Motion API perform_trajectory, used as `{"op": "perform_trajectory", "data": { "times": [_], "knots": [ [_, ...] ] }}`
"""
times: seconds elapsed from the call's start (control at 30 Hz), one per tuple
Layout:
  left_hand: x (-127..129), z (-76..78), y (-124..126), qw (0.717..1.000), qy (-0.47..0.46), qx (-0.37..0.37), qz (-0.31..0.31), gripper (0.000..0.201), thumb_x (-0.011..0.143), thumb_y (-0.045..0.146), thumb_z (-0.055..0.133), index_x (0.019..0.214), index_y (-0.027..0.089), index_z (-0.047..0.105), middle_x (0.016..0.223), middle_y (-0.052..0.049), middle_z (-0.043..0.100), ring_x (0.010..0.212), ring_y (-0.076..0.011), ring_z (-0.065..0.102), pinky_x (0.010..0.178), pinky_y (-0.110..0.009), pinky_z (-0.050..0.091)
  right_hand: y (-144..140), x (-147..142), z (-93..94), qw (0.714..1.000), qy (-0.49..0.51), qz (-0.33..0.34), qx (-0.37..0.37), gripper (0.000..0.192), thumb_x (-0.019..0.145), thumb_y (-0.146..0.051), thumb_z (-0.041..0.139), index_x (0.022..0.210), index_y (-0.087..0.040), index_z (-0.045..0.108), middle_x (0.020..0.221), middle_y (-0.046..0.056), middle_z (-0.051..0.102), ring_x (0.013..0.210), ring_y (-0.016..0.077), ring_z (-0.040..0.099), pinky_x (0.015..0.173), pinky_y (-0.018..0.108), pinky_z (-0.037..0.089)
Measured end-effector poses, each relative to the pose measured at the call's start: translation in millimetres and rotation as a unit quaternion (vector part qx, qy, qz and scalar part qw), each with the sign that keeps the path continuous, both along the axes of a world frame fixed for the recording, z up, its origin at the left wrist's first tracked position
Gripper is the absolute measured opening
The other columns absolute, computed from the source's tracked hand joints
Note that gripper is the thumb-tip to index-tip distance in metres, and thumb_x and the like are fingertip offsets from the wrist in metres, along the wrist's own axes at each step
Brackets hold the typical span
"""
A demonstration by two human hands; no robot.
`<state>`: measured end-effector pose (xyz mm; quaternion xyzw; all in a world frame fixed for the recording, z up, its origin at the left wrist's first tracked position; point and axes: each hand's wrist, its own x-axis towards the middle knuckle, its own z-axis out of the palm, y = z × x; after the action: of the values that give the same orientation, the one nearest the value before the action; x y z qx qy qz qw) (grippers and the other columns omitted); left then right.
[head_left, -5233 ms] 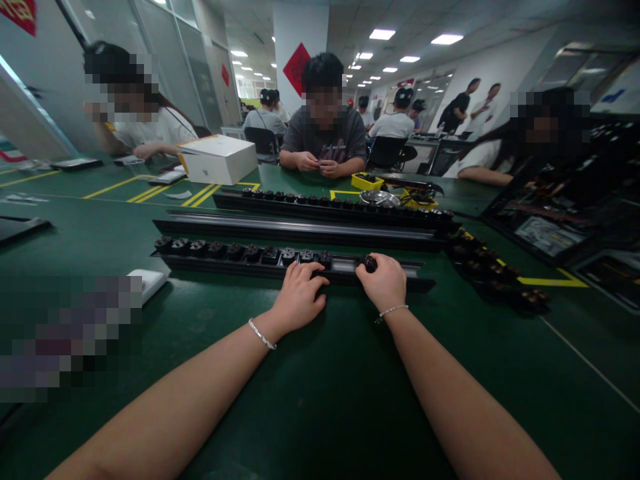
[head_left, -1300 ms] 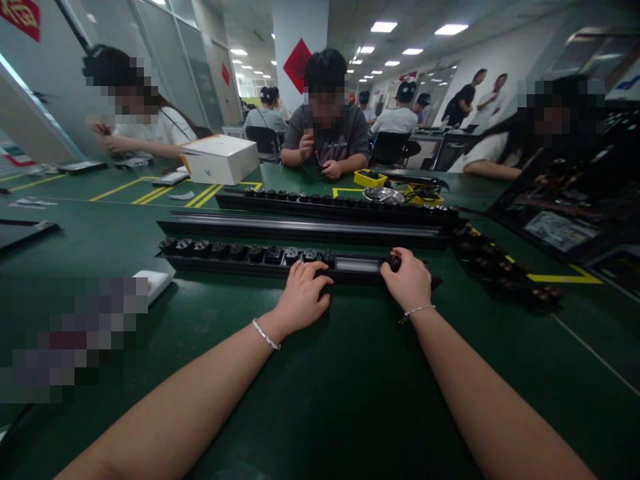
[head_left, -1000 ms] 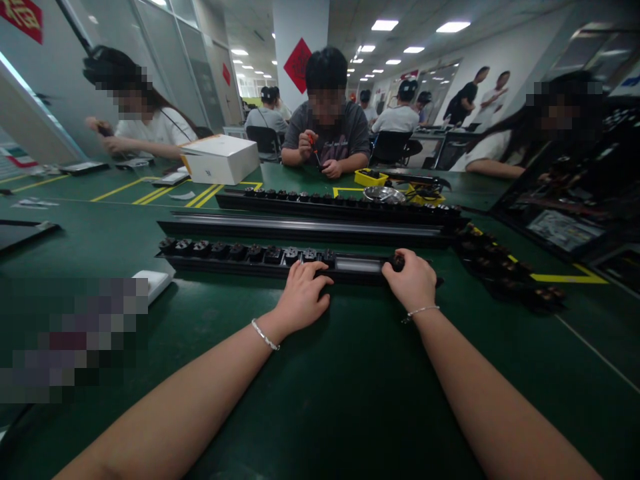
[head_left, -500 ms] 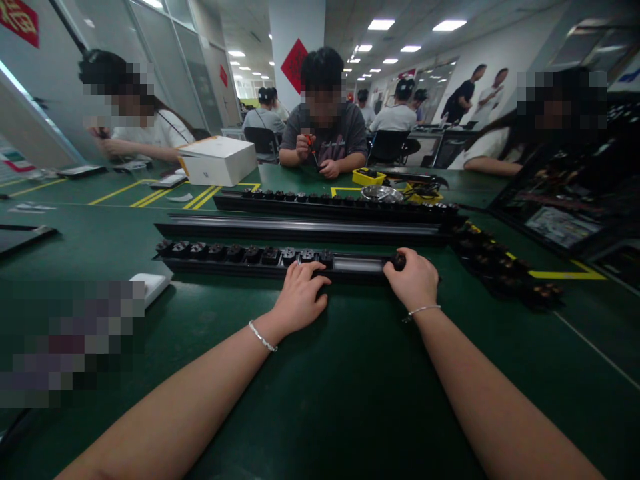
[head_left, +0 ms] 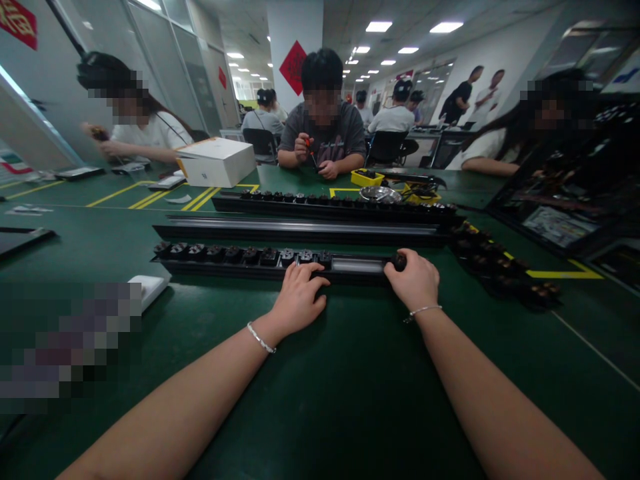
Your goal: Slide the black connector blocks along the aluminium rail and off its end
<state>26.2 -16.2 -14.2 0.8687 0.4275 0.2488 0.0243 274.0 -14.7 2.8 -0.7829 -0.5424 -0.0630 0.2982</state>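
- Resting on the near edge of the long black metal rail (head_left: 295, 265), the left hand (head_left: 299, 297) lies flat with its fingers loosely spread over the last seated socket; it grips nothing.
- The right hand (head_left: 414, 281) is curled narrowly around a small black socket module (head_left: 399, 261), pinching it against the rail's right end.
- Compared with about five seconds back, the right hand and its module sit farther right along the rail, leaving a bare, shiny stretch of channel between the two hands; over the last second neither hand has shifted much.
- By that reading, the module has been drawn to the open end of the channel rather than pushed up against the row, so it looks not yet seated.
- The rail holds a row of black socket modules (head_left: 235, 254) filling its left half, touching one another.
- A second, empty black rail (head_left: 300, 230) lies just behind it, and a third filled rail (head_left: 340, 203) beyond that.
- A small yellow plastic tray (head_left: 367, 177) holds dark parts, too small to identify; a round metal dish (head_left: 379, 195) sits beside it, and a white cardboard box (head_left: 217, 161) stands shut on the green table (head_left: 325, 400).
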Motion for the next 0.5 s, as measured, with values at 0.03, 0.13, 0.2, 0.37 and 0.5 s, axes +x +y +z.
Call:
{"op": "perform_trajectory", "data": {
  "times": [0.03,0.13,0.2,0.37,0.5],
  "knots": [
    [0.0,0.3,-0.1,1.0,0.001,-0.001,-0.001,0.026,0.079,0.025,0.055,0.104,0.023,0.064,0.127,-0.008,0.051,0.125,-0.0256,0.041,0.113,-0.054,0.017,0.1,0.3,-0.1,1.0,0.0,0.0,0.0,0.04,0.074,-0.035,0.047,0.108,-0.017,0.058,0.102,0.011,0.063,0.101,0.0264,0.053,0.094,0.042,0.033],
    [0.0,0.9,0.0,1.0,0.003,-0.002,-0.001,0.026,0.079,0.025,0.054,0.104,0.024,0.064,0.128,-0.008,0.05,0.125,-0.0257,0.041,0.113,-0.054,0.017,0.4,1.7,-0.9,1.0,0.0,-0.002,0.002,0.04,0.074,-0.034,0.047,0.109,-0.017,0.058,0.103,0.011,0.063,0.101,0.0261,0.054,0.094,0.041,0.034],
    [0.0,0.8,0.1,1.0,0.002,-0.003,0.001,0.026,0.08,0.025,0.054,0.104,0.024,0.064,0.128,-0.007,0.05,0.125,-0.0257,0.041,0.113,-0.054,0.018,0.6,2.7,-1.2,1.0,-0.001,-0.002,0.001,0.041,0.074,-0.034,0.047,0.109,-0.017,0.058,0.103,0.011,0.063,0.1,0.0259,0.054,0.094,0.041,0.034],
    [0.2,-0.3,0.2,1.0,0.002,-0.002,0.002,0.026,0.079,0.025,0.055,0.103,0.024,0.064,0.128,-0.007,0.05,0.125,-0.0252,0.04,0.113,-0.053,0.017,0.9,4.0,-0.9,1.0,-0.004,-0.006,-0.008,0.041,0.075,-0.032,0.046,0.111,-0.016,0.058,0.101,0.011,0.064,0.098,0.0251,0.055,0.093,0.041,0.035],
    [0.4,-0.3,0.0,1.0,0.001,-0.001,0.004,0.026,0.078,0.024,0.055,0.103,0.025,0.064,0.128,-0.007,0.051,0.125,-0.0253,0.04,0.113,-0.054,0.018,0.6,5.3,-1.1,1.0,-0.006,-0.016,-0.011,0.042,0.074,-0.035,0.046,0.111,-0.016,0.058,0.102,0.012,0.063,0.099,0.0255,0.053,0.094,0.042,0.033]
  ]
}}
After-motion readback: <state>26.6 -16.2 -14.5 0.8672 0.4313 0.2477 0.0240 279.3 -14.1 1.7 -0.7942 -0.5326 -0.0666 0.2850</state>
